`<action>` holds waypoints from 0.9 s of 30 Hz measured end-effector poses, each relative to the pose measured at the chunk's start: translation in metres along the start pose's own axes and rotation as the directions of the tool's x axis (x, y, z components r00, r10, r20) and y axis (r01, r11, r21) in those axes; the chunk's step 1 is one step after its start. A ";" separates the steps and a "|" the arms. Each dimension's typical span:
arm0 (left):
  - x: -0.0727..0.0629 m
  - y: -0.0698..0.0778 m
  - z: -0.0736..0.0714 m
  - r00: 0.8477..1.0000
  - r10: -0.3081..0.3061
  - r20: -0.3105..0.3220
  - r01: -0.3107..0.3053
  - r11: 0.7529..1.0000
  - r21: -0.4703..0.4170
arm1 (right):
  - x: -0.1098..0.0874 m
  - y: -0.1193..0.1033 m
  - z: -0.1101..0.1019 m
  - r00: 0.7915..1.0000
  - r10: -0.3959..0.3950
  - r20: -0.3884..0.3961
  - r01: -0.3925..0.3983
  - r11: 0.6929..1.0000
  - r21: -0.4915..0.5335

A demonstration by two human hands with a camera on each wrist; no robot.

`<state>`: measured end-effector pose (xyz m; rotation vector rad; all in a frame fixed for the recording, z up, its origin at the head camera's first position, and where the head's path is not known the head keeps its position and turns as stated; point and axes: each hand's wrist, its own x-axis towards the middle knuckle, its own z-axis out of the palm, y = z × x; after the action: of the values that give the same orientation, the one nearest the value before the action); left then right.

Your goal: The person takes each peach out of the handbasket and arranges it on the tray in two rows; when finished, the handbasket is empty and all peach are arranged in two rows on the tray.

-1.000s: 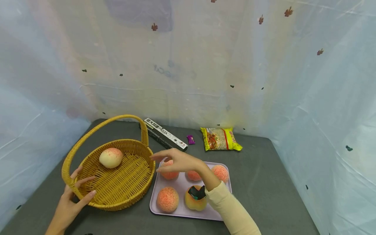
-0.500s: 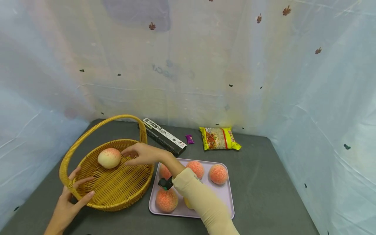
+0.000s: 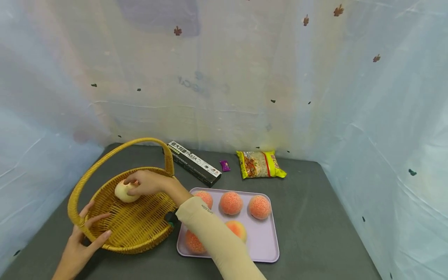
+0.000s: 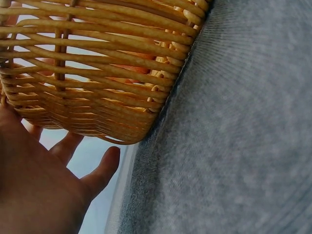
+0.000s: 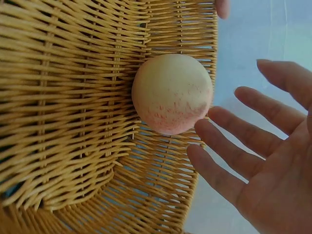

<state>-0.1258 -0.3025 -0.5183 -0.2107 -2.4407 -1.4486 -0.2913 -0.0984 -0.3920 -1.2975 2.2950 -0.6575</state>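
Note:
A yellow wicker basket point(image 3: 140, 229) with a tall handle stands at the left, holding one pale peach point(image 3: 122, 192) with a pink blush. My left hand point(image 3: 78, 241) holds the basket's near-left rim by the handle's foot, its fingers reaching over the edge; the left wrist view shows its thumb point(image 4: 105, 170) apart from the weave. My right hand point(image 3: 148, 182) hovers over the basket at the peach, partly covering it in the head view. In the right wrist view its spread, loosely straight fingers point(image 5: 234, 156) come right up to the peach's side.
A lilac tray point(image 3: 262, 243) bears several pink-orange peaches point(image 3: 231, 203), partly hidden by my right sleeve. Behind lie a black pasta box point(image 3: 196, 163), a small purple packet point(image 3: 225, 166) and a yellow food bag point(image 3: 260, 164). Pale sheeting point(image 3: 224, 77) surrounds the grey table point(image 3: 315, 217).
My right hand has moved left from above the tray into the basket, up to the peach. The left hand has stayed at the rim.

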 end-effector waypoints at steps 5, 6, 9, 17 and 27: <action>-0.001 0.002 -0.001 1.000 -0.006 0.003 0.006 1.000 -0.001 | 0.009 -0.003 0.006 0.998 0.067 -0.003 -0.068 0.997 -0.038; -0.001 0.002 -0.002 1.000 -0.006 0.006 0.006 1.000 -0.001 | 0.010 -0.003 0.007 0.997 0.079 -0.001 -0.079 0.995 -0.062; -0.002 0.003 -0.002 1.000 -0.019 0.017 0.019 1.000 0.008 | 0.014 -0.003 0.012 0.993 0.116 0.009 -0.114 0.985 -0.132; -0.001 0.001 -0.002 0.999 -0.029 0.027 0.028 0.998 0.047 | 0.018 -0.002 0.017 0.993 0.112 0.023 -0.106 0.977 -0.186; -0.003 0.000 -0.001 0.999 -0.039 0.017 0.040 0.997 -0.059 | 0.027 -0.011 0.027 0.986 -0.003 0.166 0.019 0.996 -0.092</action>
<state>-0.1228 -0.3035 -0.5187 -0.1893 -2.4293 -1.5434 -0.2814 -0.1324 -0.4103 -1.3540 2.2073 -0.4329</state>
